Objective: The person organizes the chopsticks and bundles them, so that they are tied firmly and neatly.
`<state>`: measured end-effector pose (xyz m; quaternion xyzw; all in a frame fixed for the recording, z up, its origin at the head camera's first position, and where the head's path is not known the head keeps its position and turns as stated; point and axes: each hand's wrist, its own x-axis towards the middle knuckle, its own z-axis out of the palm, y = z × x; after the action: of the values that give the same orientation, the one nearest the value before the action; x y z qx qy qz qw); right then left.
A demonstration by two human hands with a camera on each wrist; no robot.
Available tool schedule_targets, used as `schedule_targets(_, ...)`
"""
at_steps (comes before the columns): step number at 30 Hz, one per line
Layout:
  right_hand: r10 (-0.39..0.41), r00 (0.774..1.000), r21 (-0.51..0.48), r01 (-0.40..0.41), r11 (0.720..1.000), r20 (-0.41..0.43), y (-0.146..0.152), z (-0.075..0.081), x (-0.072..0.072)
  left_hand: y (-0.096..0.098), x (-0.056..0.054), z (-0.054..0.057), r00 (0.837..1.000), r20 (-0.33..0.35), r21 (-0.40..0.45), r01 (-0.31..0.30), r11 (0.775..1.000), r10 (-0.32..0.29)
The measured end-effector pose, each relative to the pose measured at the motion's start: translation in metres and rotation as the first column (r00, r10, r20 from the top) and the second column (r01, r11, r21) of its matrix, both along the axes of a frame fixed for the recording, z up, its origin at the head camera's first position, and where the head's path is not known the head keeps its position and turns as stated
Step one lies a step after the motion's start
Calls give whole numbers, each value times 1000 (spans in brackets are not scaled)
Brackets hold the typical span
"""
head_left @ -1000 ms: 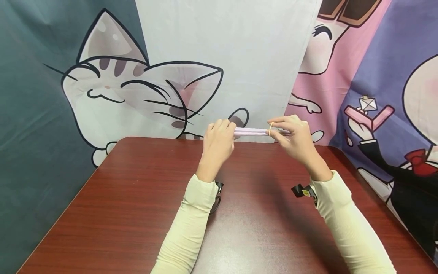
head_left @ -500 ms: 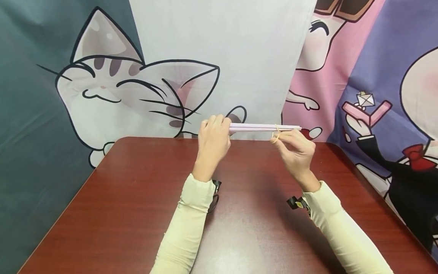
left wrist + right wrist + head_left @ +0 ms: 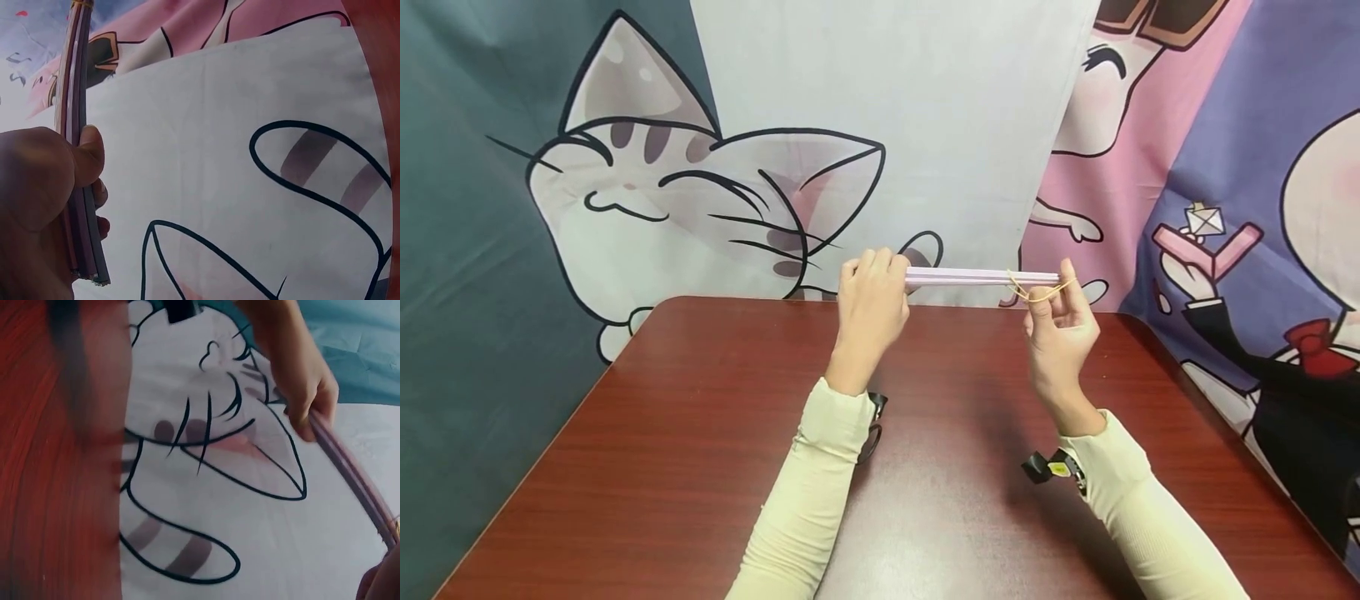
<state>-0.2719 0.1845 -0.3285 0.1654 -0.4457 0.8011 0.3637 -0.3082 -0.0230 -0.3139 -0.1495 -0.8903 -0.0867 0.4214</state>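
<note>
Lilac sticks (image 3: 961, 276) in left hand (image 3: 871, 312), grip near one end

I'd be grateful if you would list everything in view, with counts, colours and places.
Stick bundle: one, pale purple, near centre; stick count unclear.
Thin band: at least one, yellow, toward the bundle's right end.
Table: one, reddish brown, lower half.
Cartoon backdrop: panel count unclear, multicoloured, behind everything.
Wrist devices: two, black, one per wrist.
Sleeves: two, pale yellow, both forearms.
Left hand: one, bare, gripping the bundle.
Right hand: one, bare, on the band.
</note>
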Motion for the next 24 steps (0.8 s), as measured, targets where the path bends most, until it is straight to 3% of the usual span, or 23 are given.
schedule_targets(8, 21, 996, -169, -5, 986, 90, -7, 7, 0, 1, 1, -2, 999, 19, 12, 26, 1000, -26)
schedule_targets(12, 9, 985, -92, 7, 996, 173, 2, 12, -7, -1, 0, 0, 999, -7, 8, 41, 999, -41)
schedule_targets(15, 49, 971, -10, -48, 999, 236, 12, 15, -12, -1, 0, 1, 997, -33, -5, 68, 998, -68)
schedule_targets(18, 192, 933, 70, -223, 972, 306, 23, 19, -15, -1, -1, 1, 995, -48, -21, 90, 996, -91)
schedule_targets(21, 346, 861, 139, -420, 897, 372, 35, 23, -19, -1, -2, 1, 995, -54, -41, 85, 996, -87)
schedule_targets(24, 418, 792, 190, -540, 820, 445, 44, 27, -21, -1, -2, 0, 995, -54, -61, 79, 995, -82)
